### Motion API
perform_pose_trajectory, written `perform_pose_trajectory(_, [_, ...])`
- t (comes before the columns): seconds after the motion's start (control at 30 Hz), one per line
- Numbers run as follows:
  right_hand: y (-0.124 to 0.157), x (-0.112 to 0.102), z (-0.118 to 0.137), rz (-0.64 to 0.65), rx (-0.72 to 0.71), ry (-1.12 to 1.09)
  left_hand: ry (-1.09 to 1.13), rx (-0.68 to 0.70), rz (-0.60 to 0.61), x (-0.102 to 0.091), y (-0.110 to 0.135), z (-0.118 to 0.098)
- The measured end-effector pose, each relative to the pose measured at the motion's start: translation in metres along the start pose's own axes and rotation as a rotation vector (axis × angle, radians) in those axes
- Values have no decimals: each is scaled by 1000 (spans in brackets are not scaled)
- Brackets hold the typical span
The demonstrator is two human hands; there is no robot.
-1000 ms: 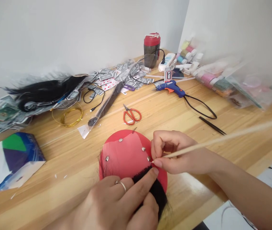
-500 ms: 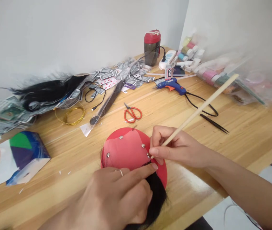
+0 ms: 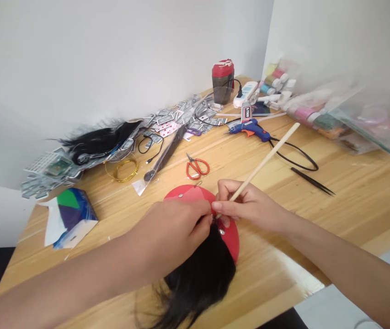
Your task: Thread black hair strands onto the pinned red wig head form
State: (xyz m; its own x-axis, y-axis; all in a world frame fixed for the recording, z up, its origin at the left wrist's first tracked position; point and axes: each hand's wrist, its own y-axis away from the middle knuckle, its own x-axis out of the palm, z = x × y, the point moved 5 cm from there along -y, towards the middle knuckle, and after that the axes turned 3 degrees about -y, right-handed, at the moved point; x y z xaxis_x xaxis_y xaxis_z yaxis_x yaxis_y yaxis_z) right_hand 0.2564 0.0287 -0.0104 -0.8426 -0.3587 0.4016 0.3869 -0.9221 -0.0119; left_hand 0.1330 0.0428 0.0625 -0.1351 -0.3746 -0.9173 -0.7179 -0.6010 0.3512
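Note:
My right hand [image 3: 246, 206] is closed around a pale wooden stick [image 3: 265, 162], its lower tip on a red disc [image 3: 229, 246]. My left hand [image 3: 177, 228] has its fingers pinched together at that tip, over the disc; whatever sits between them is hidden. Long black hair [image 3: 203, 274] lies across the lower part of the disc and spills toward me over the table. Small shiny silver gems dot the red surface, one gem [image 3: 221, 232] just right of the hair. The disc's middle is covered by my left hand.
Red-handled scissors [image 3: 197, 168] lie beyond the disc. A blue glue gun [image 3: 249, 130], black tweezers [image 3: 313, 182] and a gold wire coil [image 3: 126, 170] are farther around. Playing cards [image 3: 167, 129], more black hair [image 3: 102, 139] and a red-lidded cup [image 3: 222, 82] stand toward the wall.
My left hand has lifted its outstretched finger from the hair's edge and moved up into a pinch at the stick's tip. The stick tilts differently, and more hair shows. The view has shifted.

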Motion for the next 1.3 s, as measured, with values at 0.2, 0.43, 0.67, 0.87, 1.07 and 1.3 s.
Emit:
perform_pose_trajectory(0.2, [-3,-2,-1,-10,-32,32,-254,-67,60,-1,1,-11])
perform_pose_trajectory(0.43, [-7,-2,-4,-8,-38,-6,-412,-109,5,-5,4,-22])
perform_pose_trajectory(0.67, [-8,-1,-5,-24,-34,-16,-500,-55,-40,2,8,-30])
perform_pose_trajectory(0.87, [-8,0,-4,-22,-29,-12,-535,-7,-42,7,11,-31])
perform_pose_trajectory(1.07, [-8,-1,-5,-23,-28,-11,-574,-32,9,2,28,-32])
perform_pose_trajectory(1.3, [-8,-1,-6,-1,-11,-13,-492,247,-340,2,56,-21])
